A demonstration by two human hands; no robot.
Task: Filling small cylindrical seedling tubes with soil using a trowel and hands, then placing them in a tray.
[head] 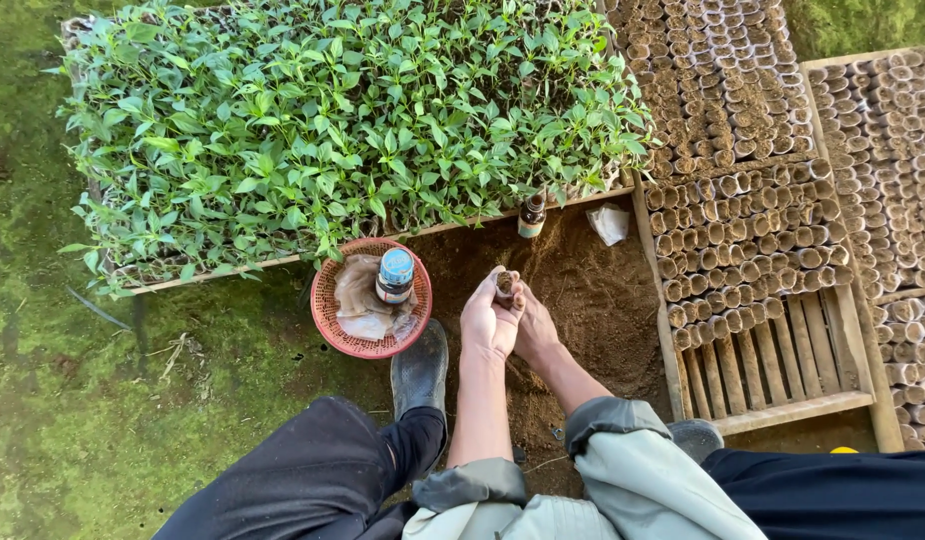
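small soil-filled pot [505,285] held over the loose soil patch [583,300] | my left hand [488,320] and right hand [535,328] both closed around it | wooden rack [758,385]: upper rows packed with filled pots [743,240], lower slats bare, so I judge part remains | red basket [328,310], seedling tray [343,120] alongside

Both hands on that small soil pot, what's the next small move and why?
Probably carry the small soil pot right and set it in the wooden slatted tray, next to the last row of filled pots. The left hand and right hand cup it together over the loose soil pile; bare slats remain there.
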